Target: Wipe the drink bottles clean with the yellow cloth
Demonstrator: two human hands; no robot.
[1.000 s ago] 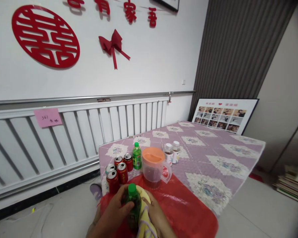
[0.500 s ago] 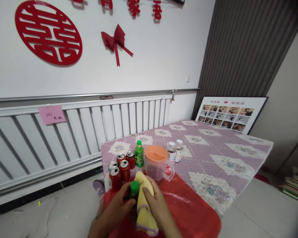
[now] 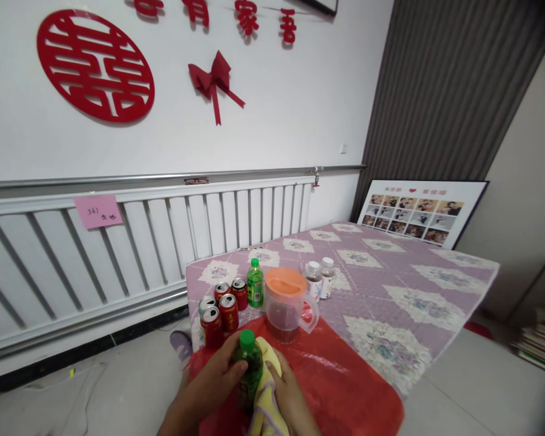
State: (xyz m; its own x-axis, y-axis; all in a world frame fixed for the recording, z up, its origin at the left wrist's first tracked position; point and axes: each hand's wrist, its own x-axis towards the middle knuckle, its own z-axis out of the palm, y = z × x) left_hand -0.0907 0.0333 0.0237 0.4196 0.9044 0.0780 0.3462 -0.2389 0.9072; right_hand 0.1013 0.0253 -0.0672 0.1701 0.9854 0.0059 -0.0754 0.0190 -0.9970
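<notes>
My left hand is wrapped round a green bottle with a green cap, held upright over the red plastic sheet. My right hand presses a yellow cloth against the bottle's right side, fingers closed on the cloth. Just beyond stand several red cans, a second green bottle and a jug with an orange lid.
Two small white-capped bottles stand behind the jug on the purple patterned tablecloth. A white radiator runs along the wall. A photo board leans at the far end. Books are stacked on the floor at the right.
The cloth, which covered the bottle's cap and top half a second ago, has slid down its right side. The cap and upper bottle show again.
</notes>
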